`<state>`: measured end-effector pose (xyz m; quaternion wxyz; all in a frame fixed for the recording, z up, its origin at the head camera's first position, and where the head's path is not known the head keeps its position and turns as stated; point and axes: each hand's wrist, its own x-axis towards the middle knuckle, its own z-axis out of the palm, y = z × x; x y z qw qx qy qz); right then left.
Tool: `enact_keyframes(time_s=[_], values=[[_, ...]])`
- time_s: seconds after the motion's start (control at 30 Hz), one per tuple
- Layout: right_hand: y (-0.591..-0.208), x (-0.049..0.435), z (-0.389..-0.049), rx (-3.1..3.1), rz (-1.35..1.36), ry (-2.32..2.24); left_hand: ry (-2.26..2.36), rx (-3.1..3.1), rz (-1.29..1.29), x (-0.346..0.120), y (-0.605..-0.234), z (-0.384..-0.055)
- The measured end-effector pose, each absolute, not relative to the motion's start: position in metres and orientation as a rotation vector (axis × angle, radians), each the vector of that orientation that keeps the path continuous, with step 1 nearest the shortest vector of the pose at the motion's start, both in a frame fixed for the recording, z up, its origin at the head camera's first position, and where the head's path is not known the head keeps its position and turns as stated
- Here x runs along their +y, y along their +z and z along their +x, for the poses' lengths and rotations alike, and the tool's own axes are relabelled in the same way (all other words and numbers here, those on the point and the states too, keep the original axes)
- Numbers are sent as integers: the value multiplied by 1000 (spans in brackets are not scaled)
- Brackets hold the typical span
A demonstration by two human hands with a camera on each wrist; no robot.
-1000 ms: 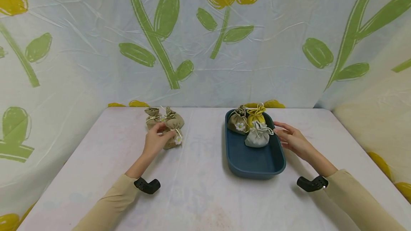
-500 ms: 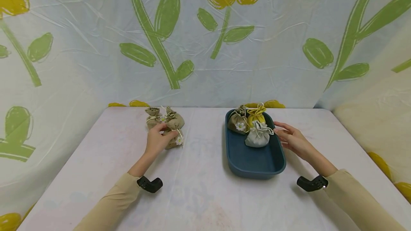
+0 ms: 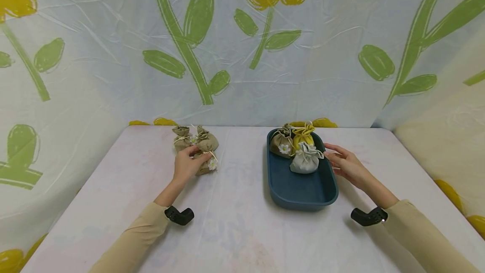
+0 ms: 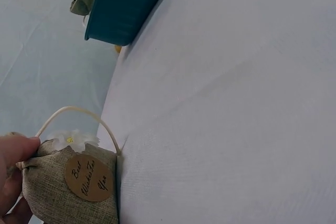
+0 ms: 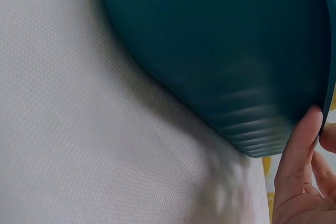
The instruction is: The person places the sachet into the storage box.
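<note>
My left hand [image 3: 185, 165] pinches the gathered neck of a brown burlap drawstring pouch [image 3: 204, 169], which has a white flower and a cord. In the left wrist view, a round tag shows on this pouch [image 4: 68, 195]. Two similar pouches stand right behind it, one [image 3: 182, 139] to the left and one [image 3: 208, 140] to the right. My right hand [image 3: 347, 167] holds the right rim of a blue rectangular tub [image 3: 299, 206], with fingertips against its outer wall in the right wrist view. Inside the tub sit a brown pouch [image 3: 281, 141], a yellow pouch [image 3: 302, 136] and a white pouch [image 3: 304, 162].
The tub stands right of the middle on a pale cloth-covered table [image 3: 231, 214], its front part showing bare floor. A curtain [image 3: 322, 45] printed with flowers and leaves hangs at the table's back edge. Each wrist wears a black camera band.
My left hand and the pouch it pinches have shifted very slightly to the right. The right hand still holds the tub rim, and the pouches in the tub stay as they were.
</note>
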<state>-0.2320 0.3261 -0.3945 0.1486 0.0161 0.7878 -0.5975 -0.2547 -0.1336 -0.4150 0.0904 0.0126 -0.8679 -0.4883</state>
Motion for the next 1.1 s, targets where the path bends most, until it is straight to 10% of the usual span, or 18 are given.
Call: enact_keyframes(time_s=[1.1], values=[[-395, 326, -231, 2265, 31, -1726, -1423, -2473, 71, -122, -404, -239]])
